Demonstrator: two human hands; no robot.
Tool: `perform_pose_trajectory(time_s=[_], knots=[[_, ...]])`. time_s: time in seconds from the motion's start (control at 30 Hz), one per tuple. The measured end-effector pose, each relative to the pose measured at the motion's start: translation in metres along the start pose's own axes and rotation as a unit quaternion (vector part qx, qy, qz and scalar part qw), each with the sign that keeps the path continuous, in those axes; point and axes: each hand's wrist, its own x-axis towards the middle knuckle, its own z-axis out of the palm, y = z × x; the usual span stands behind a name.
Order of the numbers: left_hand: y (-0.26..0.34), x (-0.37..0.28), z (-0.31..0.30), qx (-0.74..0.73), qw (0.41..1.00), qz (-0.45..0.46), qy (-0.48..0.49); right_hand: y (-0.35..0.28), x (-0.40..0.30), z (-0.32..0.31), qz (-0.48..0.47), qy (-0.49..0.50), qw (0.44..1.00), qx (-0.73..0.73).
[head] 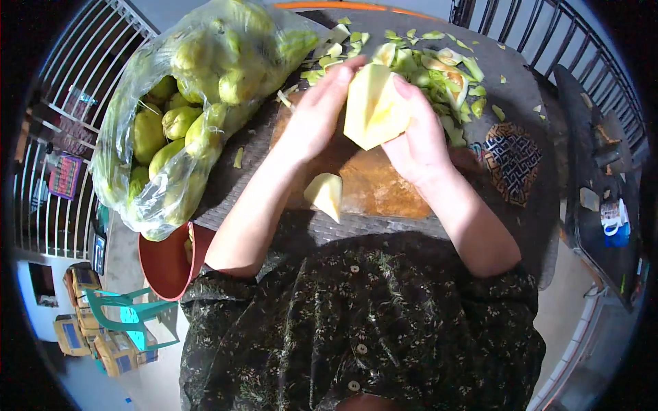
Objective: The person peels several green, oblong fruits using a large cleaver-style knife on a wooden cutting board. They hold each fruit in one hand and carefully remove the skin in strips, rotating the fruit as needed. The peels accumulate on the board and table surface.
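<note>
A peeled, pale-yellow chayote piece (375, 110) with flat cut faces is held up above the brown wooden cutting board (385, 190). My right hand (419, 136) grips it from the right, thumb on its upper face. On the other side, my left hand (318, 113) has its fingers against the upper left edge; their tips are partly hidden behind the piece. A smaller peeled wedge (326, 194) lies at the board's front left edge. Beyond my hands spreads a heap of green peels and cut scraps (432, 72).
A clear plastic bag (175, 200) of whole green chayotes (180, 122) fills the left of the dark woven-patterned table (247, 169). A patterned cloth pad (514, 159) lies right. A red bucket (167, 262) and teal plastic chair (128, 311) stand left; a white mug (613, 218) is on another table.
</note>
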Motion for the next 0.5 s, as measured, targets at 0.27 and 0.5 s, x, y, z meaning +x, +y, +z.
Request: perform_pose_trajectory(time_s=[0.27,0.5], knots=[[0.008,-0.016,0.005,0.325,0.942,0.021,-0.075,-0.006,0.006,-0.013,-0.032,-0.012,0.998,-0.046],[0.017,-0.103,-0.014,0.506,0.832,0.192,-0.123,-0.047,0.026,-0.025,-0.079,0.026,0.995,-0.053]])
